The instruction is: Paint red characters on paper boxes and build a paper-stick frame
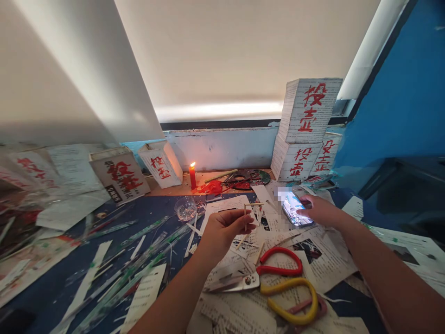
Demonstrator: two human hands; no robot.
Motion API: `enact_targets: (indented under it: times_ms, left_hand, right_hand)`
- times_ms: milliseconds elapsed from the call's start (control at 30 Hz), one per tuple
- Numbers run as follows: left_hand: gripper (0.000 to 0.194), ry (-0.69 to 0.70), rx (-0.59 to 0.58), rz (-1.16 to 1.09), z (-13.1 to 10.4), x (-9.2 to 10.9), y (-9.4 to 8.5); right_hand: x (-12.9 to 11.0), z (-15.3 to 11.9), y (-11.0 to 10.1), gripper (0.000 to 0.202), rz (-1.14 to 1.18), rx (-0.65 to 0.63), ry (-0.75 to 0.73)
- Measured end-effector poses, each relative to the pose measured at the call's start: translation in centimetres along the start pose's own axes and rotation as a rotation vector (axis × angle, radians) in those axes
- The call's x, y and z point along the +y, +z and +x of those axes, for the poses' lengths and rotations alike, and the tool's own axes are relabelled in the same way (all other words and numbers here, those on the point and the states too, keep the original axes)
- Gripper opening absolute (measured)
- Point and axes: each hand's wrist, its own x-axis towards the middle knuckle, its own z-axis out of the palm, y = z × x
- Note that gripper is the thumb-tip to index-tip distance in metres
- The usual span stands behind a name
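My left hand (225, 232) is in the middle, pinching a small frame of thin pale sticks (253, 204) between thumb and fingers. The sticks meet in a corner above the fingertips. On the right, my right hand (319, 211) grips the near side of a smartphone (294, 208), with a digit lying over its lit screen. The phone is tilted above printed sheets. Below my left hand lies a pair of scissors (250, 280) with one red and one yellow handle, its blades pointing left.
A burning red candle (193, 177) stands at the back beside red scraps (211, 187). Paper boxes with red characters stand at the left (120, 175) and in a stack (309, 111) at the right. A clear cup (185, 209), plastic strips (139, 264) and printed paper (327, 255) cover the blue table.
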Motion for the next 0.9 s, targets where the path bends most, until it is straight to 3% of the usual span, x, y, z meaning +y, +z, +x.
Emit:
enact_targets:
  times_ms: [300,533,667,767,900]
  left_hand:
    - [0.031,-0.005,0.013,0.020,0.1,0.2,-0.1]
    - [0.030,0.012,0.022,0.055,0.2,-0.4,-0.3]
    - [0.029,0.018,-0.010,0.105,0.1,-1.0,-0.2]
    - [0.032,0.006,-0.048,0.129,0.0,-1.1,-0.1]
    - [0.035,-0.001,-0.081,0.145,0.0,-1.2,-0.1]
  right_hand:
    - [-2.6,-1.3,-0.5,0.031,0.010,0.197,0.019]
    - [-6.2,-2.9,-2.4,0.032,0.159,0.440,-0.102]
    - [-8.9,-5.4,-1.8,0.030,0.427,0.358,-0.386]
    - [-10.9,-7.4,-0.8,0.030,0.426,0.215,-0.634]
    - [-12.4,-9.0,0.1,0.031,0.353,0.126,-0.768]
